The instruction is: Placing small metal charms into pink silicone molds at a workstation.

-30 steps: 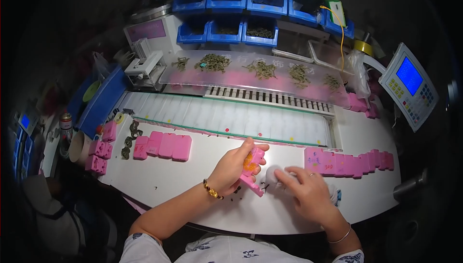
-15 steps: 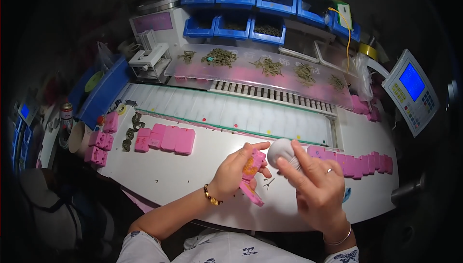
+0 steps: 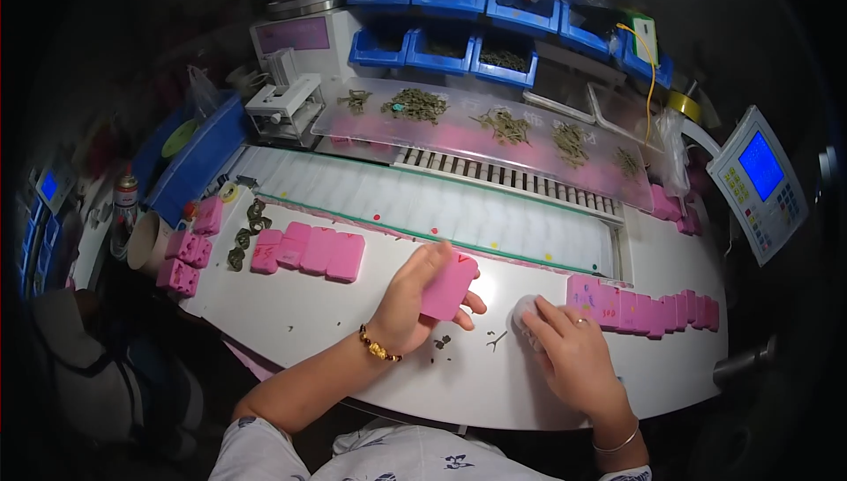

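My left hand [image 3: 408,299] is closed around a pink rubber mold [image 3: 447,289], a flat closed block with a small red mark on top. Thumb and fingers grip its sides above the white table. On the right, my right hand [image 3: 573,344] has its fingers around a round whitish cloth pouch [image 3: 526,313], which is low at the tabletop. Between the hands lie a small forked piece [image 3: 498,340] and dark crumbs [image 3: 443,341]. The pouch's lower part is partly hidden by my fingers.
Pink molds stand in a row at right [image 3: 631,309] and at left [image 3: 309,251], with dark green castings [image 3: 238,247] beside the left ones. Behind are a glass-edged strip [image 3: 406,216], a clear tray [image 3: 459,141] of castings, blue bins [image 3: 441,48] and a control panel [image 3: 760,185].
The mold, opened with its yellowish inside showing half a second ago, is now closed in my left hand. My right hand has lowered the pouch toward the table.
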A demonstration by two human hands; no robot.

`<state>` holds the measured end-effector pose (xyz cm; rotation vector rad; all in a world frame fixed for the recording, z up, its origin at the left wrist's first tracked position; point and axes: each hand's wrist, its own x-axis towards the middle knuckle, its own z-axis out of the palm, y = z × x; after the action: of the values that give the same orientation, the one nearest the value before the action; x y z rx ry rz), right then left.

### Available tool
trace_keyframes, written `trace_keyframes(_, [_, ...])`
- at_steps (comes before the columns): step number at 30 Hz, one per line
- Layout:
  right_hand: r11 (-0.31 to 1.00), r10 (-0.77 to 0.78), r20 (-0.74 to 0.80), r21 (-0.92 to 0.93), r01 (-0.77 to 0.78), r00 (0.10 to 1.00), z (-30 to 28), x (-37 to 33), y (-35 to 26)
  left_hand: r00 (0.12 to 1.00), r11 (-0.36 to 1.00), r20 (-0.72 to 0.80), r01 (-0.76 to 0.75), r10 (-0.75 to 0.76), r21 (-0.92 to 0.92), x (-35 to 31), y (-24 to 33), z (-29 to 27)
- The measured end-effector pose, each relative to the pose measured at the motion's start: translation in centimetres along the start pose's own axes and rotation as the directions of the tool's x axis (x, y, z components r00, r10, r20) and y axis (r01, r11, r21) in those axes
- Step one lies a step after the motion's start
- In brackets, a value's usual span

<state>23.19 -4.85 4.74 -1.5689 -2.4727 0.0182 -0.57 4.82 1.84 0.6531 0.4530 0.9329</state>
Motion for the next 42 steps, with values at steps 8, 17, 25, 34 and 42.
trace_keyframes(8, [0.233,0.356,-0.031,0.971,-0.057,0.934,2.5,3.5,-2.4,0.978,0.916,0.148,-0.192,0.148,0.352,-2.2,-2.7,1.6])
trace_keyframes(17, [0.443,0.327,-0.301,0.886,0.136,0.896,2.2,3.0,-2.6,0.936,0.603,0.326,-0.337,0.132,0.723,-2.5,-0.8,1.2])
trace_keyframes(25, [0.280,0.450,-0.233,0.953,0.111,0.862,3.1,4.2,-2.5,0.729,-0.080,0.481,-0.511,0.487,0.856,-2.2,-3.0,3.1])
trace_keyframes(34, [0.638,0.423,-0.163,0.752,-0.165,0.891,2.5,3.2,-2.5,0.914,0.074,0.158,-0.199,0.374,0.977,4.9,-0.7,-2.1])
trace_keyframes(42, [0.512,0.334,0.075,0.822,-0.248,0.939,2.3,2.0,-4.1,0.792,-0.211,0.021,0.137,0.611,0.968,11.2,3.8,-9.7])
